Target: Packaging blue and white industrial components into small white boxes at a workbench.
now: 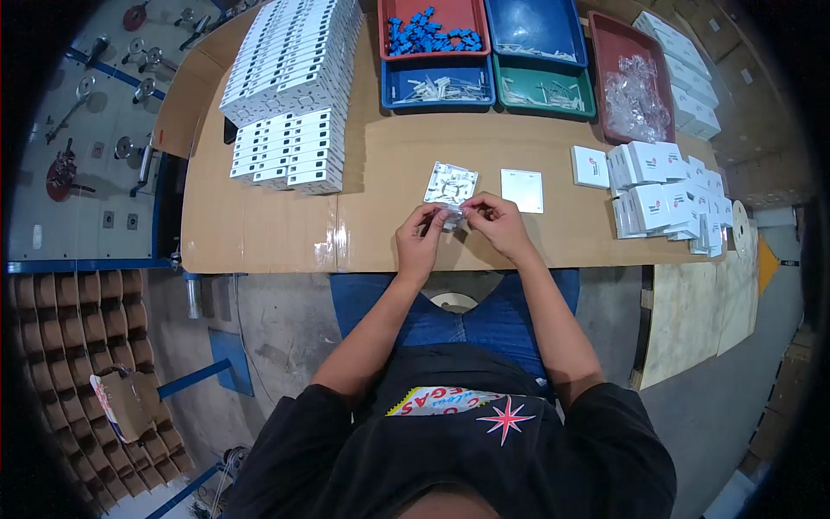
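Observation:
At the front of the cardboard-covered table, my left hand [418, 240] and my right hand [501, 227] meet with fingertips pinched. Between them is a small clear plastic bag [452, 216]; its contents are too small to make out. Just beyond my fingers lies a white square frame [451, 180] with molded details and openings, its near edge partly covered by the bag and hands. A plain white square plate [522, 191] rests flat to the right of it, near my right hand but apart from it.
Tall stacks of white switch-like units [290, 69] stand at left. Beyond are a red tray [432, 54] of blue parts, blue [398, 105] and green [562, 111] trays of white pieces, another blue tray [532, 26], and a red tray [596, 52] of clear bags. Small white boxes [648, 208] pile at right.

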A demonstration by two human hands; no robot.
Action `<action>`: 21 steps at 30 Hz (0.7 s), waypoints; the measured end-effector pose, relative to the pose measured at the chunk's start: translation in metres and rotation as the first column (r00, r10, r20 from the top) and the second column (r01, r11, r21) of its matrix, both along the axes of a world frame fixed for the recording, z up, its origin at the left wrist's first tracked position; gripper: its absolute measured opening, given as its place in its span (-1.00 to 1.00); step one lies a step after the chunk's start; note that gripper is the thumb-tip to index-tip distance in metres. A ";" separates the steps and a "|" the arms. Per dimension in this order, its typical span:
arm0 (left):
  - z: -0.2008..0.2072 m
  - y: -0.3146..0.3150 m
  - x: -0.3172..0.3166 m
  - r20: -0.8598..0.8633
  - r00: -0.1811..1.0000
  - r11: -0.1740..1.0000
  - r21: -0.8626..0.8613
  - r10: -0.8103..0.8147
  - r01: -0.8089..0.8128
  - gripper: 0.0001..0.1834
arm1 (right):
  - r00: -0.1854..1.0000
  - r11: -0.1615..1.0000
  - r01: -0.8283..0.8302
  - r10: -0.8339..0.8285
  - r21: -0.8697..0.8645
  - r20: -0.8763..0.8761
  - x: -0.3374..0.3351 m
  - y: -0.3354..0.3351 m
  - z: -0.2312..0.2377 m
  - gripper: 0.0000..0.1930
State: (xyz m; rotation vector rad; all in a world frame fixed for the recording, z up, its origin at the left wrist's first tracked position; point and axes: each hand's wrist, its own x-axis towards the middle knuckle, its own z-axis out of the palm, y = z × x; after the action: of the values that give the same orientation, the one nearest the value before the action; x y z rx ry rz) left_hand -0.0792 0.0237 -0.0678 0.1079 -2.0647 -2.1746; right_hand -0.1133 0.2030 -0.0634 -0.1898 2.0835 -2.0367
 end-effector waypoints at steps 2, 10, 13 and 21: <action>0.000 0.000 0.000 -0.007 1.000 1.000 0.015 0.006 -0.006 -0.78 | 1.000 1.000 0.001 0.000 -0.017 0.014 0.000 -0.001 0.001 -0.87; -0.004 -0.001 -0.001 -0.006 1.000 1.000 0.027 0.008 -0.008 -0.78 | 0.998 0.998 0.055 -0.055 -0.030 0.002 0.002 -0.004 0.003 -0.90; -0.005 -0.002 -0.001 -0.014 1.000 1.000 0.022 0.006 -0.006 -0.78 | 0.999 0.999 0.046 -0.046 -0.013 0.001 0.001 -0.003 0.004 -0.90; -0.002 -0.001 -0.001 -0.004 1.000 0.999 0.037 0.010 -0.010 -0.78 | 0.999 0.998 0.045 -0.046 -0.043 -0.026 0.002 -0.008 0.006 -0.93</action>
State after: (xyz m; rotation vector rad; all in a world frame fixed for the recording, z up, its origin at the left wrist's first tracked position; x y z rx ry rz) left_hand -0.0799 0.0229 -0.0697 0.1173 -2.0185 -2.2058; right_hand -0.1110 0.1948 -0.0578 -0.1793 2.0798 -2.1168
